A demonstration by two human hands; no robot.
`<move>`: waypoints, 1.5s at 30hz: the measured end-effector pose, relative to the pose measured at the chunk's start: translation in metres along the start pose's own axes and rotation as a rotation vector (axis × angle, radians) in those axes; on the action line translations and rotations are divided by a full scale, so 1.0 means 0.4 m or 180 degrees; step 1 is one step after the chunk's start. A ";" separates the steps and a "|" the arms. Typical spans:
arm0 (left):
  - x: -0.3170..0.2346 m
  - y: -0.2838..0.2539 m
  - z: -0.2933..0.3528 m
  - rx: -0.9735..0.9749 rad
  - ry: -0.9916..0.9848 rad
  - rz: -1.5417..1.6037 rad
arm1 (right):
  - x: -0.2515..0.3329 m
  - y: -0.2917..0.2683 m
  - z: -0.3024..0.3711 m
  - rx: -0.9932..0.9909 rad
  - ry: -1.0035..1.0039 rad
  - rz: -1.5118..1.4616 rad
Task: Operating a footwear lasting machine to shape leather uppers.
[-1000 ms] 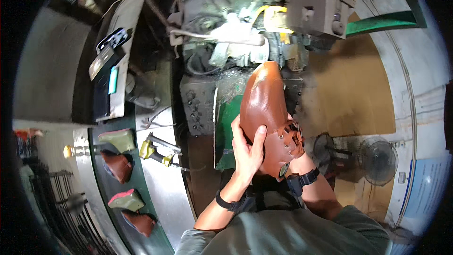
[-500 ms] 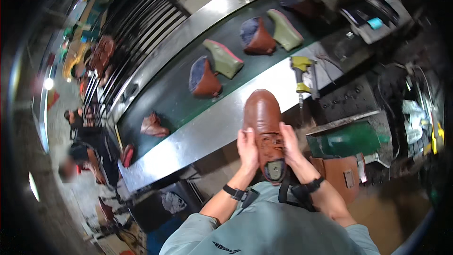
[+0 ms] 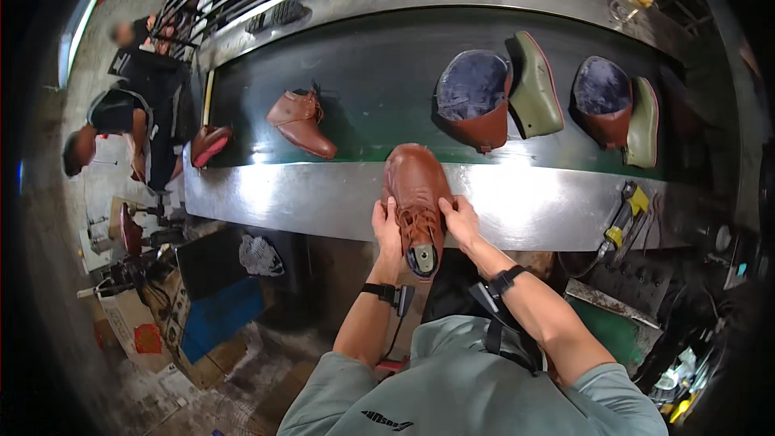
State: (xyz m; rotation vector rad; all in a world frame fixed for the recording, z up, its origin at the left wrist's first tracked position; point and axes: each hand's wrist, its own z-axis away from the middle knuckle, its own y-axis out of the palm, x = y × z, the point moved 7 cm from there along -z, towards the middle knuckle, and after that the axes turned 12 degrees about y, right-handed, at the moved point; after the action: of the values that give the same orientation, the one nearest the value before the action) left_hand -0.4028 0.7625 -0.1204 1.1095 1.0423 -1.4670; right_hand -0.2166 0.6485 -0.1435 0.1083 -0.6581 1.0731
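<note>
A brown leather lace-up shoe is held between my two hands, its toe pointing away from me over the metal edge of the bench. A green shoe last with a hole in it shows inside the ankle opening. My left hand is closed against the shoe's left side. Against the opposite side presses my right hand, thumb near the laces. Beyond, on the dark green belt, stands another brown lace-up shoe. Farther right are two brown shoe uppers with fuzzy dark-blue lining, each beside an olive-green form with a pink edge.
A metal ledge borders the belt. On its right end lies a yellow-and-black power tool. A co-worker is at the far left, near a reddish shoe on the belt's end. A dark bin stands below the ledge.
My view has swung round to the right, levelling the belt. Both hands have carried the shoe forward, away from my body, and its toe now reaches the belt's near edge.
</note>
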 end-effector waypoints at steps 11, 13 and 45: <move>-0.488 0.466 -0.116 0.1521 0.2368 -0.2096 | 0.628 -0.638 -0.228 -0.2967 -0.2263 0.1763; -0.452 0.589 -0.135 0.1641 0.2886 -0.2751 | 0.717 -0.612 -0.338 -0.2295 -0.1775 0.1892; -0.278 0.907 1.096 0.6163 0.0518 -0.0379 | -0.655 -1.020 1.257 -0.4021 -0.1597 -0.3864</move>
State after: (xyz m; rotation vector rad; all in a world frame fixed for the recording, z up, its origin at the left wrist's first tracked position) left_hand -0.0912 0.3069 0.0562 2.3894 -0.6953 -2.4071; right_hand -0.1783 0.0477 0.2109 -0.3096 -1.3534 -0.6566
